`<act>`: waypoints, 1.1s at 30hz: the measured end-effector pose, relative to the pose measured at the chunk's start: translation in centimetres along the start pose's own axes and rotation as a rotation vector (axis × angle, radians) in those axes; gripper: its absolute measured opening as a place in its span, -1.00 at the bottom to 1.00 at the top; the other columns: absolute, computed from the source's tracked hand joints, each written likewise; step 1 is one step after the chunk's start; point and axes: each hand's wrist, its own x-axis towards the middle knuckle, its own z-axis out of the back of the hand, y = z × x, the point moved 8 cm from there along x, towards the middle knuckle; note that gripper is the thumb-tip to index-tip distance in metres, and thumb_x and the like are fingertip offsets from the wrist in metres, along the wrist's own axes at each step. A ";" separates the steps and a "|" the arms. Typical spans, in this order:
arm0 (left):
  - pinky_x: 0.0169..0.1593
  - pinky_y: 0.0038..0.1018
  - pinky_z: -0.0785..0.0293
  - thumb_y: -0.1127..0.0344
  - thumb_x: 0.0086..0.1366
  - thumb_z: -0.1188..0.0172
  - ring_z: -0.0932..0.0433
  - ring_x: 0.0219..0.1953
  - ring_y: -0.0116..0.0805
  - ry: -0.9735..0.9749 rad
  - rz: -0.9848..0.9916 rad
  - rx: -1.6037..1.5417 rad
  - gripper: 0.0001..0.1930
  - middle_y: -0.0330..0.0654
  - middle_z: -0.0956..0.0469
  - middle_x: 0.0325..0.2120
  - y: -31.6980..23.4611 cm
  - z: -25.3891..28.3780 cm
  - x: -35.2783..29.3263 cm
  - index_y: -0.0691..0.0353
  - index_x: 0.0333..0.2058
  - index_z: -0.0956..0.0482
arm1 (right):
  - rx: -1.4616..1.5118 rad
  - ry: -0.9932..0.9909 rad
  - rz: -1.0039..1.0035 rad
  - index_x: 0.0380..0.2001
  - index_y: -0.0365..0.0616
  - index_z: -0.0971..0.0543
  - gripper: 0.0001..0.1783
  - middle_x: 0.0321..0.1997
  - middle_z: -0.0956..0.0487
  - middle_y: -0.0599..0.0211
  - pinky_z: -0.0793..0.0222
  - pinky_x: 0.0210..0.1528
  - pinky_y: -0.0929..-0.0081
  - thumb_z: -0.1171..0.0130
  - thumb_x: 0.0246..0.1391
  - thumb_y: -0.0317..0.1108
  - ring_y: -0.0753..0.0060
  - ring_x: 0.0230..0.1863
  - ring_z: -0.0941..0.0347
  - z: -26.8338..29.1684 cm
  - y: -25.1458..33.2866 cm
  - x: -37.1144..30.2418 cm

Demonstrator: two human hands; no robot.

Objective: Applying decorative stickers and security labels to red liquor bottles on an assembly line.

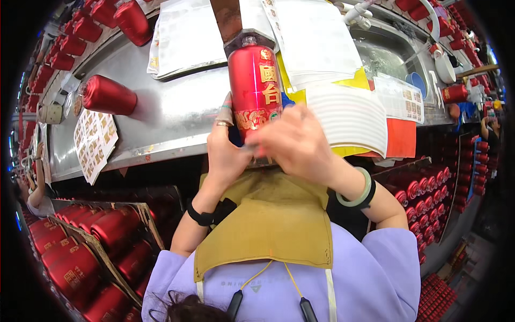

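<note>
Left hand (227, 154) grips the red bottle (247, 80) low on its left side; right hand (301, 140) is motion-blurred, fingers bent over the bottle's lower right, can't tell if they're closed on anything. Bottle is at the near edge of the metal table (171, 115), neck pointing away from the person, with a second bottle (110, 95) and a sticker sheet (95, 144) well to its left. Right of it: ridged white stack (346, 115) just beside, then orange sheet (401, 138), with the sink (380, 51) farther off.
</note>
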 end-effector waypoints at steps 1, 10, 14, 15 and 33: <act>0.32 -0.17 -0.40 0.33 -0.05 -0.62 -0.55 0.19 0.08 -0.029 -0.042 0.182 -0.04 0.09 -0.56 0.16 0.0 0.3 -0.1 0.37 0.34 -0.35 | -0.044 -0.116 -0.107 -0.29 0.09 -0.72 -0.82 -0.31 -0.68 0.49 -0.24 -0.17 0.35 -0.35 -0.02 -0.42 0.39 -0.29 -0.44 0.8 -2.1 0.3; 0.36 -0.10 -0.33 0.31 -0.05 -0.62 -0.52 0.22 0.10 -0.062 0.076 -0.072 -0.08 0.07 -0.58 0.13 0.7 -0.3 -0.7 0.38 0.31 -0.39 | 0.012 -0.116 -0.172 -0.22 0.00 -0.70 -0.75 -0.31 -0.67 0.42 -0.28 -0.15 0.34 -0.39 -0.03 -0.44 0.30 -0.33 -0.46 1.0 -2.9 0.4; 0.38 -0.07 -0.28 0.31 -0.07 -0.63 -0.52 0.19 0.15 -0.127 -0.196 0.267 -0.18 0.11 -0.58 0.12 -1.9 0.1 -1.1 0.39 0.20 -0.50 | -0.458 -0.256 -0.083 -0.31 0.06 -0.71 -0.80 -0.30 -0.69 0.46 -0.27 -0.13 0.36 -0.35 -0.07 -0.45 0.34 -0.33 -0.44 3.4 -4.3 0.2; 0.30 -0.20 -0.38 0.38 -0.06 -0.61 -0.55 0.17 0.00 -0.155 -0.302 0.360 -0.10 0.08 -0.56 0.14 -2.6 0.0 -1.0 0.38 0.29 -0.40 | -0.292 -0.204 -0.060 -0.32 0.07 -0.71 -0.80 -0.29 -0.69 0.47 -0.27 -0.14 0.37 -0.36 -0.08 -0.44 0.36 -0.32 -0.45 2.2 -3.2 -0.3; 0.29 -0.16 -0.35 0.41 -0.11 -0.64 -0.39 0.23 0.04 -0.267 -0.334 0.212 -0.05 0.01 -0.39 0.30 -4.1 0.7 -1.5 0.30 0.32 -0.41 | -0.454 -0.320 -0.076 -0.25 0.01 -0.68 -0.79 -0.36 -0.64 0.47 -0.28 -0.19 0.32 -0.42 -0.01 -0.35 0.27 -0.38 -0.44 4.9 -5.8 3.9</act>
